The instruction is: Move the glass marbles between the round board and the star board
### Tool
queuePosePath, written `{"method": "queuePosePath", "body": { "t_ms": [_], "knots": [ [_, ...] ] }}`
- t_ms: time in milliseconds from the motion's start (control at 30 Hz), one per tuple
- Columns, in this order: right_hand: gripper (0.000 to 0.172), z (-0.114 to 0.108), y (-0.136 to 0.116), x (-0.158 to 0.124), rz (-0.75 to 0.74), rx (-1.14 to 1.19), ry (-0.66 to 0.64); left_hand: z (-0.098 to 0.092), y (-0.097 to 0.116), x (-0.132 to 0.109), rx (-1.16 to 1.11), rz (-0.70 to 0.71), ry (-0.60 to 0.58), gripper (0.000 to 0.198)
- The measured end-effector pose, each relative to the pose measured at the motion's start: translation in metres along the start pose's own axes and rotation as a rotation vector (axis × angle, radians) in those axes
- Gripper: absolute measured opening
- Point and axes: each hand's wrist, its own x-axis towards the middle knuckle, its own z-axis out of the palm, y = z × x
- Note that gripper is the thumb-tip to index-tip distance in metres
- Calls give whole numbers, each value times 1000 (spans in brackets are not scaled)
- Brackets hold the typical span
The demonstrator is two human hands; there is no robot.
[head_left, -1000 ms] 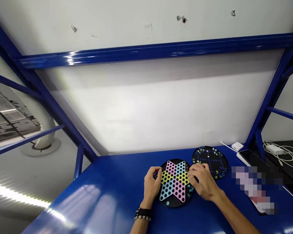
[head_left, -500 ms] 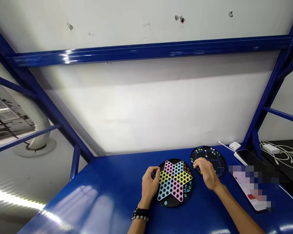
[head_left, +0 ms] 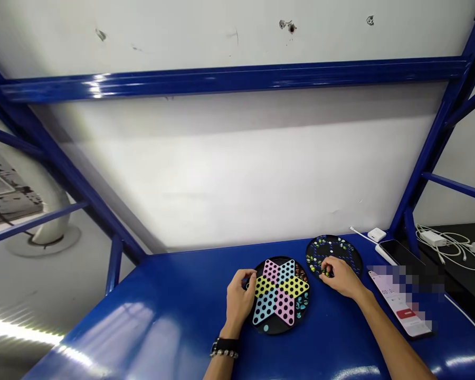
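A round black Chinese checkers board [head_left: 277, 289] with a pink, blue and yellow star lies on the table. Brown marbles [head_left: 301, 273] and blue marbles [head_left: 302, 303] sit in its right-hand side pockets. My left hand [head_left: 238, 301] pinches the board's left rim between thumb and fingers. Farther right is a round black tray [head_left: 350, 248] holding scattered yellow, green and white marbles. Over its near edge, my right hand [head_left: 342, 278] has its thumb and fingers curled together around yellow-green marbles; the exact grip is partly hidden.
A lit phone [head_left: 406, 311] lies right of my right hand, beside a dark phone [head_left: 401, 253]. A white charger [head_left: 377, 235] and cable are behind them. Blue frame bars [head_left: 229, 79] cross the white wall. More white cables [head_left: 455, 245] lie on a black surface at right.
My right hand has come down onto the marbles at the tray's near side, its fingers curling in. My left hand stays at the board's rim. The whole view has shifted slightly.
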Motion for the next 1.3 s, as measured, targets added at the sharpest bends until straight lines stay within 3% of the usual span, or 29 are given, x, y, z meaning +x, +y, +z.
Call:
{"method": "queuePosePath", "body": {
  "t_ms": [133,467,667,933,1167,1300],
  "knots": [
    [6,2,4,1,-8,50,-76,-1,1,-1,8,0,6,29],
    [11,-5,3,-2,18,8,-85,0,-1,0,11,1,0,31],
    [13,-6,16,-2,34,49,-130,0,-1,0,3,-5,9,30],
    [15,-26,21,-7,43,186,-238,-1,1,0,9,-13,-5,30],
    [20,-39,27,-7,108,228,-111,-2,3,0,6,-10,-5,28],
    [19,-41,33,-9,69,212,-178,-2,3,-1,11,-8,-3,28]
  ]
}}
